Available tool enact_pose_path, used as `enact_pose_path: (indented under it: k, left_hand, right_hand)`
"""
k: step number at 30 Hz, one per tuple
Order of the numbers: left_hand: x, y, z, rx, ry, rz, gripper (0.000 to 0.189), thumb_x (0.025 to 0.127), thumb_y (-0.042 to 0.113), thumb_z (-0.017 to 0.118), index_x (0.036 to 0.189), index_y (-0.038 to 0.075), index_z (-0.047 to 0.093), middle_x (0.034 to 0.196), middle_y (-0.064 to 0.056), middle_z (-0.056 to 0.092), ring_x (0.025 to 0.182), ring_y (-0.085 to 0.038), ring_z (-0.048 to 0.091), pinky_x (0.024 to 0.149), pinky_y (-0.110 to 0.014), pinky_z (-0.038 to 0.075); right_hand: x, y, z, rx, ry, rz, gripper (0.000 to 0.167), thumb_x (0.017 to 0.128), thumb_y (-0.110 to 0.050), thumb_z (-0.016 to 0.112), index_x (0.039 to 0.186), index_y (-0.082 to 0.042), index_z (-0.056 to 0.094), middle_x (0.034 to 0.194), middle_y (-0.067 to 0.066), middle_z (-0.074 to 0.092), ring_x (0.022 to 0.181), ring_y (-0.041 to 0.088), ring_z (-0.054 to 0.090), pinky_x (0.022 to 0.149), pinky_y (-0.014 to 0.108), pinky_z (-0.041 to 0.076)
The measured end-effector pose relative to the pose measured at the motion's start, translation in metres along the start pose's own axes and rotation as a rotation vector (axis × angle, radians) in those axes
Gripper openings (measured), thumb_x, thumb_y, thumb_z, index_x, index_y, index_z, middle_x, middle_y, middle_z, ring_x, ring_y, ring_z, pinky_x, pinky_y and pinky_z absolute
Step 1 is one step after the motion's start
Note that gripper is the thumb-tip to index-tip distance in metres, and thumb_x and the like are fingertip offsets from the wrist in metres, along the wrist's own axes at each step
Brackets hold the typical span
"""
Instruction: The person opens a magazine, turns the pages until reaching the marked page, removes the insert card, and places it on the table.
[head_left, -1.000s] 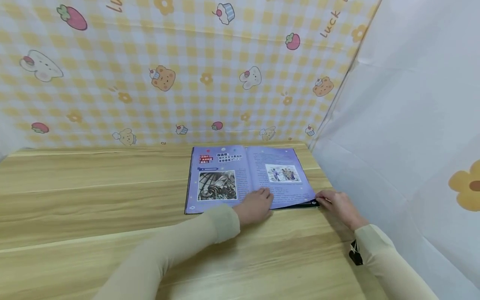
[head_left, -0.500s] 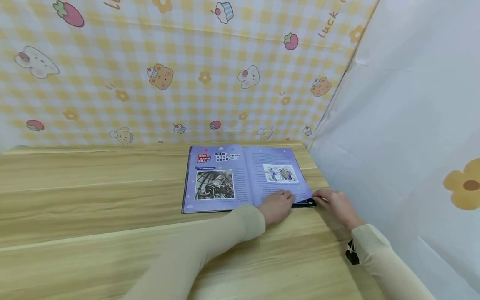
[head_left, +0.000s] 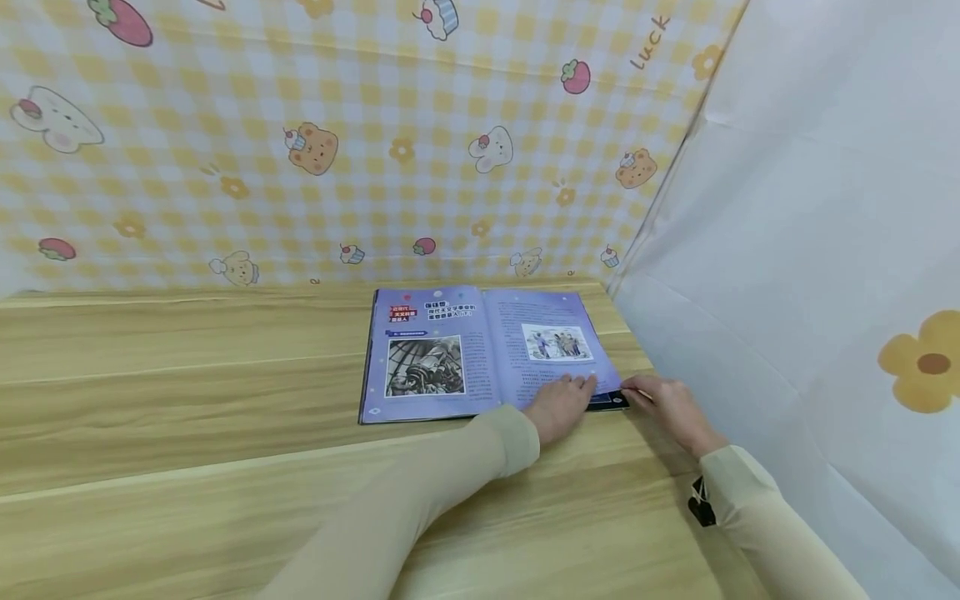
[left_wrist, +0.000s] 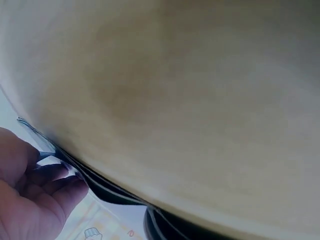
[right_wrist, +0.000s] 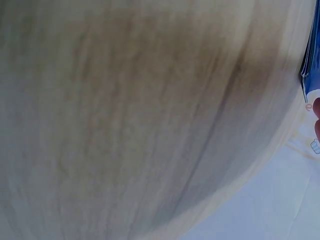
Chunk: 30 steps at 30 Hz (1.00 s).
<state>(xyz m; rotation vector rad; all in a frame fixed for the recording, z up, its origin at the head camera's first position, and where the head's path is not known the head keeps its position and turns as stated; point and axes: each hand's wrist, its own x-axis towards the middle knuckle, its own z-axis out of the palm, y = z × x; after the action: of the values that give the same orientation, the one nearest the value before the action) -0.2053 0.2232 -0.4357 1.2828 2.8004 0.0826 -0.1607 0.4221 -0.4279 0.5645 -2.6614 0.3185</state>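
Note:
An open magazine with purple pages lies on the wooden table in the head view. Its right page is slightly off the dark page under it, which shows along the lower right edge. My left hand rests on the lower part of the right page, fingers pointing away from me. At the lower right corner my right hand pinches the page between thumb and finger. In the left wrist view, the fingers reach over the curved page edges. Only fingertips show in the right wrist view.
The wooden table stretches to the left and front. A yellow checked cloth hangs behind it, and a white cloth stands close on the right. A small black device sits under the right cuff.
My left hand has slid right along the lower part of the page toward my right hand. The right hand stays at the corner. The head view has shifted slightly.

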Motion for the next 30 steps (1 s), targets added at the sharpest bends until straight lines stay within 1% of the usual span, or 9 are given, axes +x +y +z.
enact_pose_path:
  k: [7,11,14,18,22,23,26,28,30]
  left_hand:
    - [-0.002,-0.002,-0.001,-0.036,0.034,0.033,0.069,0.098,0.009,0.046,0.152,0.027,0.007,0.146,-0.007,0.041,0.123,-0.021,0.052,0.085,-0.03,0.053]
    - [-0.003,-0.003,-0.002,-0.065,0.057,0.043,0.078,0.097,0.005,0.048,0.151,0.036,0.002,0.152,-0.012,0.028,0.12,-0.026,0.054,0.076,-0.032,0.056]
    - [-0.002,-0.001,-0.003,-0.009,0.034,0.037,0.07,0.098,0.007,0.046,0.151,0.036,0.011,0.155,-0.011,0.022,0.122,-0.025,0.052,0.078,-0.031,0.055]
    - [-0.002,0.0,-0.002,0.123,-0.009,-0.009,0.056,0.099,0.013,0.045,0.149,0.026,0.026,0.157,-0.008,0.018,0.126,-0.021,0.047,0.083,-0.027,0.053]
    - [-0.002,-0.002,-0.001,0.141,-0.002,-0.074,0.052,0.098,0.015,0.045,0.148,0.018,0.031,0.158,-0.006,0.014,0.127,-0.022,0.045,0.078,-0.025,0.054]
    - [-0.001,-0.004,-0.001,0.136,0.0,-0.086,0.051,0.099,0.02,0.045,0.148,0.017,0.031,0.158,-0.007,0.014,0.129,-0.024,0.043,0.082,-0.026,0.054]
    - [-0.001,-0.012,-0.004,0.15,-0.008,-0.117,0.056,0.099,0.039,0.041,0.149,0.018,0.026,0.158,-0.008,0.012,0.138,-0.03,0.03,0.1,-0.035,0.044]
    - [-0.002,-0.019,-0.007,0.18,-0.014,-0.146,0.061,0.097,0.053,0.034,0.15,0.024,0.024,0.158,-0.01,0.009,0.144,-0.033,0.014,0.111,-0.045,0.029]
    - [-0.003,-0.028,-0.008,0.232,-0.02,-0.181,0.061,0.095,0.06,0.028,0.149,0.031,0.023,0.158,-0.012,0.004,0.145,-0.035,0.001,0.113,-0.054,0.018]
  right_hand:
    - [-0.002,0.0,-0.001,-0.019,0.016,0.076,0.017,0.079,0.0,0.071,0.095,0.003,0.066,0.088,0.018,0.071,0.077,0.033,0.068,0.065,0.043,0.055]
    - [-0.002,0.001,-0.002,-0.017,-0.085,0.084,0.02,0.081,-0.004,0.07,0.1,0.001,0.067,0.095,0.017,0.071,0.085,0.034,0.068,0.073,0.045,0.054]
    - [-0.002,0.001,-0.001,0.023,-0.212,0.083,0.032,0.085,-0.009,0.068,0.115,0.001,0.064,0.113,0.019,0.065,0.099,0.038,0.064,0.085,0.049,0.051]
    - [0.0,-0.004,0.0,0.07,-0.338,0.069,0.042,0.088,-0.013,0.065,0.126,0.002,0.056,0.129,0.025,0.054,0.113,0.043,0.055,0.094,0.053,0.044]
    - [0.001,-0.007,0.0,0.045,-0.365,0.01,0.039,0.088,-0.013,0.065,0.123,0.004,0.059,0.127,0.027,0.055,0.113,0.043,0.055,0.093,0.052,0.045]
    - [0.002,-0.007,0.0,0.042,-0.365,0.0,0.038,0.087,-0.012,0.065,0.121,0.004,0.059,0.125,0.027,0.056,0.112,0.043,0.055,0.093,0.052,0.045]
    - [0.004,-0.007,0.0,0.04,-0.376,-0.005,0.036,0.087,-0.01,0.065,0.12,0.004,0.06,0.124,0.028,0.056,0.111,0.044,0.056,0.092,0.051,0.046]
    - [0.005,-0.007,-0.001,0.052,-0.392,0.008,0.034,0.087,-0.008,0.065,0.119,0.004,0.061,0.123,0.028,0.056,0.111,0.045,0.055,0.092,0.051,0.046]
    - [0.006,-0.006,-0.003,0.058,-0.403,0.027,0.033,0.087,-0.007,0.064,0.117,0.004,0.062,0.123,0.028,0.057,0.112,0.045,0.055,0.092,0.051,0.046]
